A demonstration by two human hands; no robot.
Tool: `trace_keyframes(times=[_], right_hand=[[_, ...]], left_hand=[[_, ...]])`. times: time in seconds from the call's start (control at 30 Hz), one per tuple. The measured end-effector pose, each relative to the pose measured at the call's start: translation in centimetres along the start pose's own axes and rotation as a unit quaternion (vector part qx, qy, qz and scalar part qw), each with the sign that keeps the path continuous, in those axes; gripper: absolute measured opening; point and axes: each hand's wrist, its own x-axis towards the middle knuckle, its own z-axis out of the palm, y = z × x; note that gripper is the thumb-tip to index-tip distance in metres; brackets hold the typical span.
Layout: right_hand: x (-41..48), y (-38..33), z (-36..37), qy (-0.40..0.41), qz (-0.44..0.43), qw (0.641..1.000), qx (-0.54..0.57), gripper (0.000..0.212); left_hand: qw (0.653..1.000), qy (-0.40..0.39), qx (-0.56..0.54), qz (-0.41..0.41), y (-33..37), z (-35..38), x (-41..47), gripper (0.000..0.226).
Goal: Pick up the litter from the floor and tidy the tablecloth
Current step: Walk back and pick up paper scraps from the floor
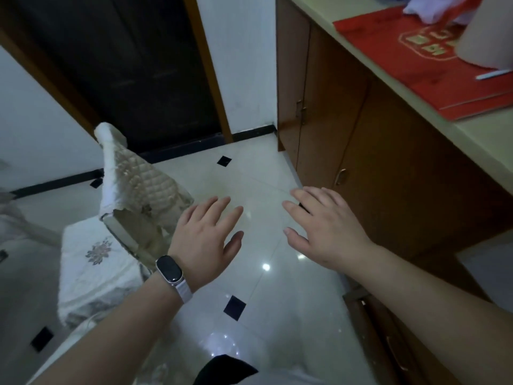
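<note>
My left hand (pixel 206 236) and my right hand (pixel 322 230) are both stretched out over the glossy white tiled floor (pixel 258 173), fingers straight and spread, holding nothing. A dark band sits on my left wrist. No litter shows on the floor in front of me. A white embroidered cloth (pixel 94 262) covers a chair seat at the left, and a quilted beige cover (pixel 133 176) hangs over the chair back just left of my left hand. I cannot tell where the tablecloth is.
A brown wooden cabinet (pixel 361 151) with a pale countertop runs along the right. A red bag (pixel 433 70), a pen and white items lie on the countertop. A dark doorway (pixel 133 73) stands ahead. Small black diamond tiles dot the floor.
</note>
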Motion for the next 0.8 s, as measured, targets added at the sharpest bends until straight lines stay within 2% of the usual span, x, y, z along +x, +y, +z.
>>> trace_keyframes(times=[0.2,0.5,0.8], right_hand=[[9.3,0.4,3.0,0.012,-0.039,0.999,0.005,0.050],[28.0,-0.9,7.0,-0.040,-0.036,0.997,-0.048,0.049],[43.8,-2.0,8.6,-0.034,-0.057,0.997,-0.042,0.049]], left_hand=[[0.999,-0.009,0.005,-0.040,-6.8,2.8,4.5,0.045],[0.996,-0.017,-0.037,-0.075,-21.9,8.9,13.8,0.046],[0.994,-0.027,-0.060,-0.092,-34.7,11.1,22.7,0.049]])
